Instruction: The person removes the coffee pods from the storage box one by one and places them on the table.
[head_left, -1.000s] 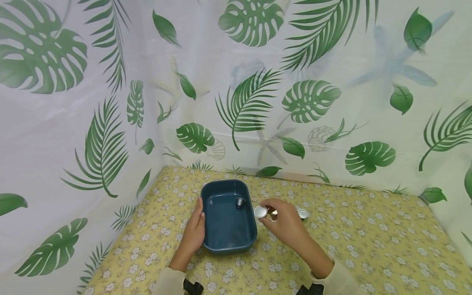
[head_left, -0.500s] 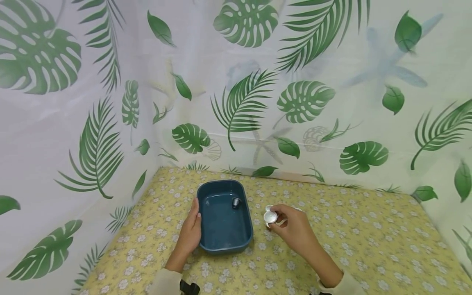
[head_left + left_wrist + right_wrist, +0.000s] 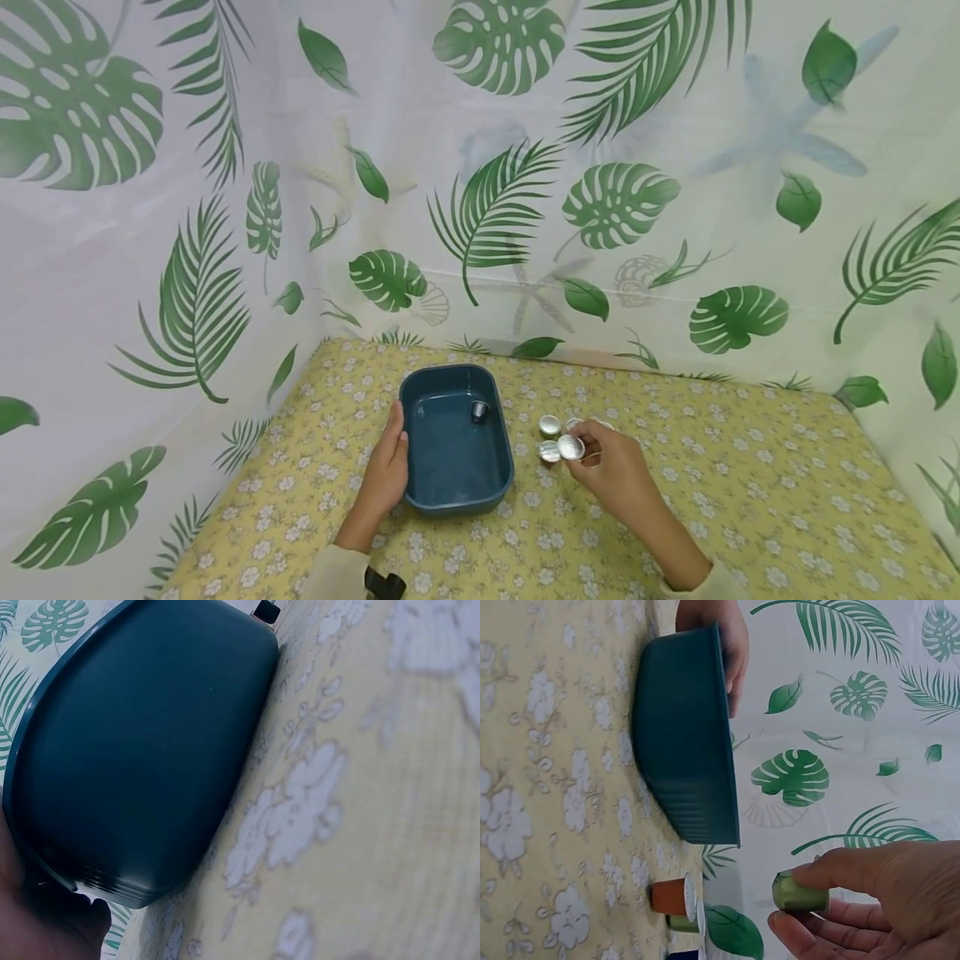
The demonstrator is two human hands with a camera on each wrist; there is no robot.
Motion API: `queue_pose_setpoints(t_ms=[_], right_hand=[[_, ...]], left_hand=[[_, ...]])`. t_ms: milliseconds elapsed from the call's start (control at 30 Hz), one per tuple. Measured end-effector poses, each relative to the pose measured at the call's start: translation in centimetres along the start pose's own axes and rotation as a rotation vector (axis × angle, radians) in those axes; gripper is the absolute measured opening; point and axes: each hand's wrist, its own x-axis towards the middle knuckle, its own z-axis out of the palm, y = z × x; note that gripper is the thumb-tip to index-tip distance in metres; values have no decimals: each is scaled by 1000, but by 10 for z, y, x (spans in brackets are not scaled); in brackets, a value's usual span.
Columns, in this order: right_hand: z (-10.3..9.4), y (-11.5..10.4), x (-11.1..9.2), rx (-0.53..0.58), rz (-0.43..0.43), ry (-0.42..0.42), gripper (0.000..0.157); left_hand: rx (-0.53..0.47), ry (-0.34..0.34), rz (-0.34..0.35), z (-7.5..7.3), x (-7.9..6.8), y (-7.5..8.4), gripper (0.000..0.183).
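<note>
A dark teal plastic basin [image 3: 457, 479] stands on the floral cloth. My left hand [image 3: 386, 467] holds its left side, with the thumb by the rim; part of that hand is hidden behind the basin in the right wrist view. Inside, near the right wall, lies a small dark coffee capsule [image 3: 478, 411]. To the right of the basin, my right hand [image 3: 615, 462] pinches a green coffee capsule [image 3: 801, 894] between thumb and fingers, its silver lid facing the head camera. Beside and beneath that hand are several more capsules, among them an orange capsule [image 3: 671, 897] and a blue capsule [image 3: 684, 954].
The yellow floral cloth [image 3: 750, 492] covers the table surface. White sheets with green leaf prints [image 3: 495, 208] hang at the back and along the left. A black strap [image 3: 386, 583] sits at the left wrist.
My right hand has moved right, away from the basin's rim, with a capsule between its fingers. Standing capsules left of it have come into view. The left hand keeps its hold on the basin.
</note>
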Motion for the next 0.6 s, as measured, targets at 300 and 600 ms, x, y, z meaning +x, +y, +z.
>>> queue_pose_setpoints(t_ms=[300, 600], right_hand=[[0, 18, -3, -50, 15, -8, 26], [4, 30, -1, -86, 58, -17, 26]], left_hand=[[-12, 12, 38, 0, -2, 0, 55], [-20, 4, 32, 1, -1, -2, 55]])
